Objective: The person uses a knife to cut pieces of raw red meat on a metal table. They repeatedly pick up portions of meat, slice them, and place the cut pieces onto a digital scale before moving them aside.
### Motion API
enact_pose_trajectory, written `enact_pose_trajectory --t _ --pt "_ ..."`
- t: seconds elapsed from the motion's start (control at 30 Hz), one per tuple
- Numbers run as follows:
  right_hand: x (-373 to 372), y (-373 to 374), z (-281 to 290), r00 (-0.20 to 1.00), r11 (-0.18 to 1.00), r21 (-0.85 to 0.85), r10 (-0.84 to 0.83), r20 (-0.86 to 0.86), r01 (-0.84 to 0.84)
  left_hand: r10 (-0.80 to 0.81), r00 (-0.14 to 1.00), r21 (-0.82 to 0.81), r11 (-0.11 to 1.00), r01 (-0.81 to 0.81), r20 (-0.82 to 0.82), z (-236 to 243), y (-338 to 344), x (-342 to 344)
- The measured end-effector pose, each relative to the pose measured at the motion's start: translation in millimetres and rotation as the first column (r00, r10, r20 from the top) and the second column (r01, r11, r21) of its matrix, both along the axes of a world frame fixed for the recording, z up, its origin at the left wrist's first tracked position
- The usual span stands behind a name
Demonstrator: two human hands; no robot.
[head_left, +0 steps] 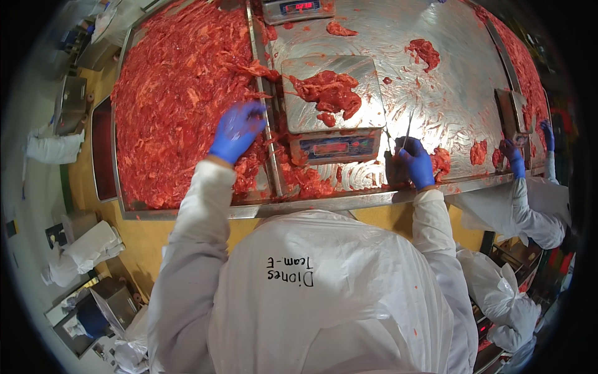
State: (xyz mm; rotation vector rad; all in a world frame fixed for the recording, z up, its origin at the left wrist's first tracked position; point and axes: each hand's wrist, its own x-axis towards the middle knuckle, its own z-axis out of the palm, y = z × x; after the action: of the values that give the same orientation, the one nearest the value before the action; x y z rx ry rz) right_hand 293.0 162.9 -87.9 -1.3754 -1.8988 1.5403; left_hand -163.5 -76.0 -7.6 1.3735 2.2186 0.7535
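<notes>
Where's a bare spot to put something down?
Right of the nearer scale, the steel table has a smeared but mostly bare patch, between the curled meat piece and the knife in the right hand. Crowded: the left tray, heaped with meat, and the front edge, where meat scraps lie.

White light glares off the middle of the shiny metal surface (pixel 461 103), while straight things bend near the frame's black, round edges.

yellow floor (pixel 144 240), broad steel tabletop (pixel 461 93) with white light glaring off its bare metal, steel box (pixel 71 106) at left, pale grey surface (pixel 28 190) beyond, wall or floor unclear
</notes>
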Motion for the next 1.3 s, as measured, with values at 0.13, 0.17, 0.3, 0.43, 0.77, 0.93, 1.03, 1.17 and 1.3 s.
enact_pose_trajectory --t 0.13,0.17,0.3,0.43,0.77,0.93,1.03,1.17,1.3 --pt "2.7 4.6 21.7 0.98 0.986 -0.155 -0.084 -0.177 0.057 0.183 0.972 -0.319 0.939 -0.128 0.148 -36.2 -56.3 -10.7" --pt "-4.1 7.2 33.6 0.98 0.994 -0.096 -0.059 -0.189 0.041 0.154 0.986 -0.152 0.978 -0.143 0.061 -38.3 -48.2 -9.9" --pt "-94.0 -28.5 137.1 0.886 0.859 -0.261 0.366 -0.286 -0.44 0.049 0.989 0.319 0.948 -0.001 -0.141 4.3 41.3 34.6" --pt "-182.1 -38.7 112.7 0.826 0.863 -0.098 0.435 -0.359 -0.496 -0.267 0.943 0.109 0.962 0.25 0.2 34.5 90.4 78.5" --pt "-148.9 -99.4 98.7 0.512 0.411 -0.362 0.823 -0.247 -0.837 0.165 0.955 0.009 0.985 -0.173 0.245 -46.8 -51.4 61.6" --pt "-202.0 -147.5 27.4 0.706 0.555 -0.481 0.674 -0.218 -0.679 0.22 0.784 0.05 0.951 -0.304 0.581 -64.8 -63.4 67.7" --pt "-205.2 -149.7 35.4 0.717 0.581 -0.425 0.609 -0.338 -0.694 0.176 0.719 0.037 0.962 -0.27 0.672 -39.4 -55.0 56.1" --pt "-183.7 -140.7 93.2 0.816 0.781 -0.306 0.41 -0.407 -0.545 0.012 0.725 0.209 0.954 -0.214 0.689 31.5 -15.9 58.2" --pt "-153.8 -119.0 79.6 0.884 0.849 -0.33 0.287 -0.369 -0.413 -0.1 0.95 0.298 0.955 0.007 0.297 25.1 24.6 63.4"
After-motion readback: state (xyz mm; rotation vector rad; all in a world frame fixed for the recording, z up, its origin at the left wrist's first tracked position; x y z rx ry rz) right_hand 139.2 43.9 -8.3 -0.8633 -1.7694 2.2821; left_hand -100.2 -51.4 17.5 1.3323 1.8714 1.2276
